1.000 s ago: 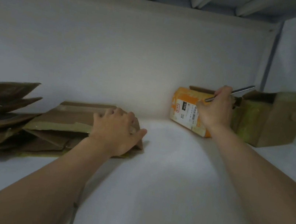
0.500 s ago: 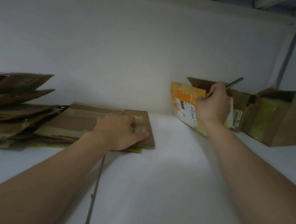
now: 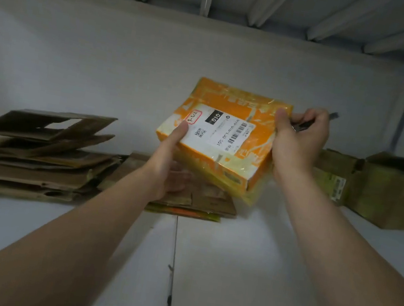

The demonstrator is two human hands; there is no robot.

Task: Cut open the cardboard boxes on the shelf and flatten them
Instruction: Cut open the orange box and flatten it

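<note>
While L hand (image 3: 166, 171) pinches orange taped box (image 3: 224, 140) clear of shelf (image 3: 229, 276), fingers of R hand (image 3: 301, 138) grip metal cutter (image 3: 333, 115); prob. ready to slit tape.

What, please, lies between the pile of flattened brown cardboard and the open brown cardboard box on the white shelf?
In the head view, the orange taped parcel box, held up by the left hand and right hand; below it, bare shelf.

My orange box (image 3: 257, 140) is cardboard under glossy, wrinkled plastic tape, its label (image 3: 221, 132) smooth paper; the knife (image 3: 333, 115) is metal, the flattened cardboard (image 3: 30, 160) matt.
</note>
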